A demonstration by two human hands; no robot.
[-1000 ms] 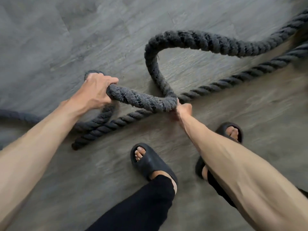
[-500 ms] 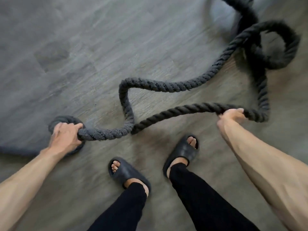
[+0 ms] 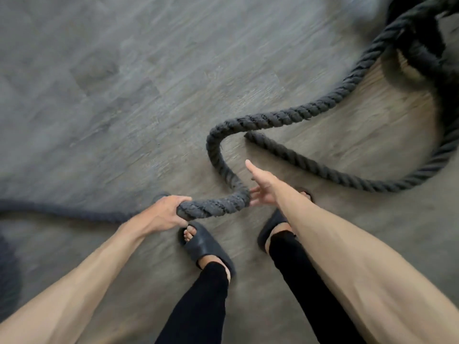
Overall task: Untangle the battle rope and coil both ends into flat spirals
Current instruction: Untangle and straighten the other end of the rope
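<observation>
A thick dark grey battle rope snakes over the floor. My left hand is closed around a stretch of it just above the floor, left of my feet. From that grip the rope runs right, bends sharply up, then curves away to the upper right into a tangled loop. A loose rope end lies near the middle, its strand sweeping right in a wide arc. My right hand is open, fingers spread, its fingertips touching the bend of the rope. Another stretch trails off to the left.
Grey wood-look floor all round. My two feet in black slide sandals stand just below the hands, with black trousers above them. A dark blurred shape sits at the left edge.
My right hand has let go of the far strand and swung left to the bend beside my left hand. The left hand has lifted its stretch. The view has shifted.
</observation>
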